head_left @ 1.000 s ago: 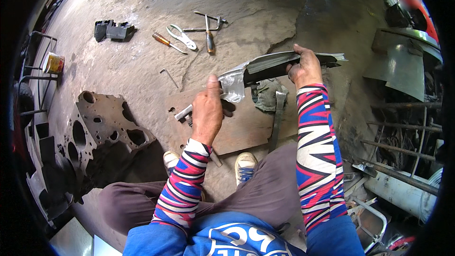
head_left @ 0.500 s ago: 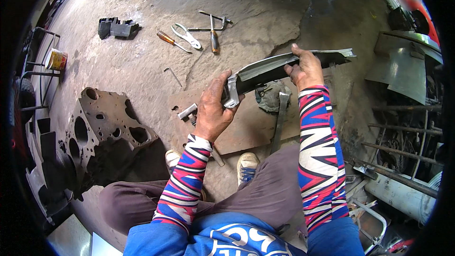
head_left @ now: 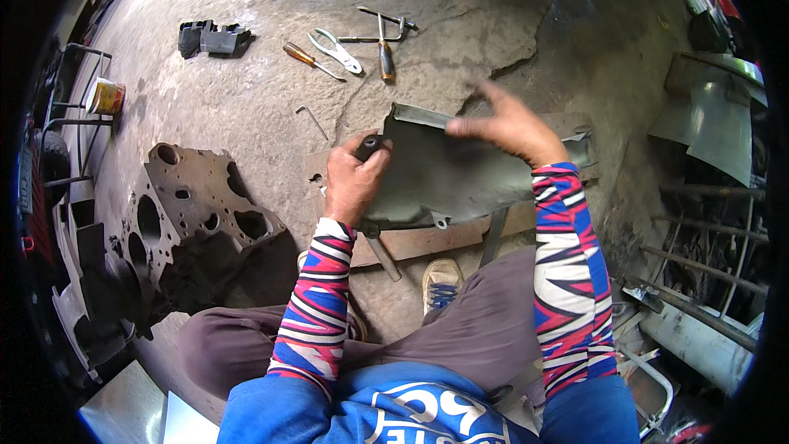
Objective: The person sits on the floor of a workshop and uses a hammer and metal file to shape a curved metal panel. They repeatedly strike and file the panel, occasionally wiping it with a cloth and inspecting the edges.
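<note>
The left hand (head_left: 353, 181) is closed around a dark round-ended piece (head_left: 369, 147) beside the left end of the metal panel (head_left: 460, 177). The right hand (head_left: 518, 131), fingers spread, blurs at the panel's far edge, above a brown board (head_left: 427, 247).

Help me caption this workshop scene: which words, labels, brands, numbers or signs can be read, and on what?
Blue shirt: large white lettering, cut off by the lower edge; I won't copy printed words.
Small container at the left: a coloured label, too small to read.
I can't make out any other text clearly.
</note>
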Tool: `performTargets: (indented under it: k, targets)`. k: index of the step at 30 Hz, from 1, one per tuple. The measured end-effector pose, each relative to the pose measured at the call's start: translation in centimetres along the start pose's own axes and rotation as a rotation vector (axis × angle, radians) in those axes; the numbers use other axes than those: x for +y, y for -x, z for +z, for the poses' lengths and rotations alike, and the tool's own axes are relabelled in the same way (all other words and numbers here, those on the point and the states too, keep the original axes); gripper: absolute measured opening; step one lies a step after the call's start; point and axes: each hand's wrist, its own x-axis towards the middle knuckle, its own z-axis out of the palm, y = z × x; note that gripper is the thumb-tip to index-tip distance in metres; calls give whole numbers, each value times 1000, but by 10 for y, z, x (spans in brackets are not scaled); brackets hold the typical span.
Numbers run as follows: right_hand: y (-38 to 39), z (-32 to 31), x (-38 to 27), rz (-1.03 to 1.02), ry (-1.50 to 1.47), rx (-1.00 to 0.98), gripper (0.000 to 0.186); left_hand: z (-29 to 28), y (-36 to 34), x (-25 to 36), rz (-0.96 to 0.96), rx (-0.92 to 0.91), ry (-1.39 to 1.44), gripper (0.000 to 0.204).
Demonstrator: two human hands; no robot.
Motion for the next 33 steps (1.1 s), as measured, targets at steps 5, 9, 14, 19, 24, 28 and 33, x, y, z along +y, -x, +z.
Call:
performTargets:
  k: [5,9,14,19,24,28,33]
  targets:
    - [-4,8,5,19,317,-187,61,-10,-5,-2,-274,-127,297,23]
    - [-5,25,11,-51,318,-105,51,-30,-13,-20,-384,-241,792,57]
    - [-19,42,37,-9,298,-161,54,-61,-24,-94,-519,210,739,60]
    - [-29,48,72,119,299,-164,58,-33,31,-159,-707,108,-287,65]
    - [-27,49,99,188,220,-111,56,10,84,-160,-560,-68,-772,64]
    - [-26,69,106,231,265,-27,54,4,84,-159,-513,-34,-641,46]
    - [-11,121,121,308,203,-32,51,-6,81,-176,-493,-21,-526,40]
